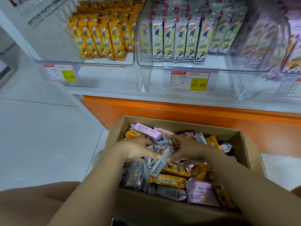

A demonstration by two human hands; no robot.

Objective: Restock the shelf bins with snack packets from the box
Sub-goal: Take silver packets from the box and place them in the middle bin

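An open cardboard box (pixel 179 123) on the floor holds several mixed snack packets: yellow (pixel 167 181), pink (pixel 201 191) and grey ones. Both hands are down in the box. My left hand (pixel 136 150) and my right hand (pixel 185 149) together grip a bunch of grey packets (pixel 160 158) at the middle of the box. Above, a clear shelf bin (pixel 104 61) holds upright yellow packets (pixel 97 35). The clear bin to its right (pixel 179 67) holds upright grey-and-cream packets (pixel 180 38).
A third clear bin (pixel 286 69) with pink packets stands at the far right. Price tags (pixel 189 81) hang on the bin fronts. An orange shelf base (pixel 162 110) runs behind the box. White floor tiles (pixel 40 136) lie to the left. My knee (pixel 32 203) is at the lower left.
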